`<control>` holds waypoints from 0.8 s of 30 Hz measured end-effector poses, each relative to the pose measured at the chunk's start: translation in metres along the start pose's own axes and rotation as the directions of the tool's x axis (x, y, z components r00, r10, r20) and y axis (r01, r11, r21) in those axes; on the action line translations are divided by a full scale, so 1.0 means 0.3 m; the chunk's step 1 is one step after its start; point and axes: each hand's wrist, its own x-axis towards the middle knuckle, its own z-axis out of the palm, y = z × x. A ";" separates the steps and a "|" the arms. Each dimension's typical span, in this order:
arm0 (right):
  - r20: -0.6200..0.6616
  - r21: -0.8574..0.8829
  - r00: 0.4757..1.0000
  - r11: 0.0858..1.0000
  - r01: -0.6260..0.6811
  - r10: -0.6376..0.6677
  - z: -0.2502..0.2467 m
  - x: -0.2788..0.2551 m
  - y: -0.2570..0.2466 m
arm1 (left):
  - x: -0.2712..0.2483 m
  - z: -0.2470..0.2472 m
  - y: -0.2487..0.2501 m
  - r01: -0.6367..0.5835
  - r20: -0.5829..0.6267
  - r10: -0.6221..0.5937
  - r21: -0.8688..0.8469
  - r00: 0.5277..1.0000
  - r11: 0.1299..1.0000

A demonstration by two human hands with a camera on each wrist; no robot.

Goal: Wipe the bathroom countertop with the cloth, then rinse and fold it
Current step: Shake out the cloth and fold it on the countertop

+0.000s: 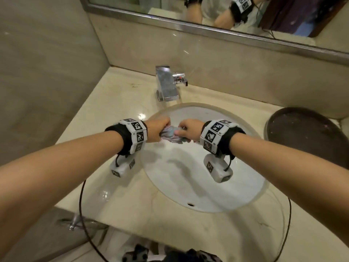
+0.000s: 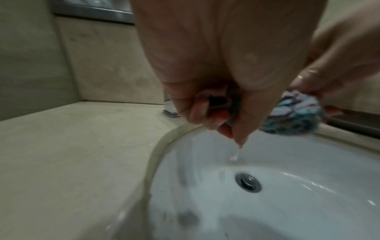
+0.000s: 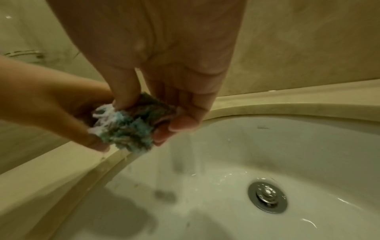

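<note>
A small wet cloth (image 1: pixel 172 134), fluffy with blue, white and pinkish tufts, is bunched into a tight roll above the far left part of the white sink basin (image 1: pixel 198 186). My left hand (image 1: pixel 159 129) grips its left end in a fist. My right hand (image 1: pixel 188 129) grips the right end, thumb and fingers curled round it. In the left wrist view the cloth (image 2: pixel 296 113) sticks out past my left hand (image 2: pixel 213 104) and water drips from the fist. In the right wrist view my right hand (image 3: pixel 156 113) squeezes the cloth (image 3: pixel 127 129) over the sink rim (image 3: pixel 115 164).
The beige stone countertop (image 1: pixel 117 103) surrounds the basin. A chrome faucet (image 1: pixel 167 84) stands behind the sink, no stream visible. A dark round tray (image 1: pixel 309 137) sits on the right. The drain (image 2: pixel 247 182) lies below the hands. A mirror (image 1: pixel 207 10) and walls close the back and left.
</note>
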 end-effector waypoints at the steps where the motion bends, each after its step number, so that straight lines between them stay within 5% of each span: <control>1: 0.007 -0.022 1.000 1.000 0.006 -0.006 0.007 0.006 -0.026 | -0.020 -0.001 -0.031 0.030 -0.007 -0.030 -0.062 1.000 0.998; 6: -0.012 0.047 0.999 0.998 0.043 -0.043 0.015 0.059 -0.179 | -0.134 -0.047 -0.191 0.064 -0.121 -0.113 -0.352 0.986 0.934; 12: -0.031 0.069 0.988 0.986 0.155 -0.153 0.010 0.127 -0.407 | -0.290 -0.116 -0.402 0.026 -0.244 -0.284 -0.715 0.927 0.699; 19: -0.214 -0.068 0.960 0.983 0.168 -0.179 -0.036 0.174 -0.591 | -0.399 -0.136 -0.556 0.062 -0.306 -0.581 -0.848 0.754 0.527; 24: -0.345 0.065 0.919 0.972 0.226 -0.191 -0.086 0.220 -0.623 | -0.472 -0.129 -0.593 0.038 -0.260 -0.722 -0.929 0.641 0.369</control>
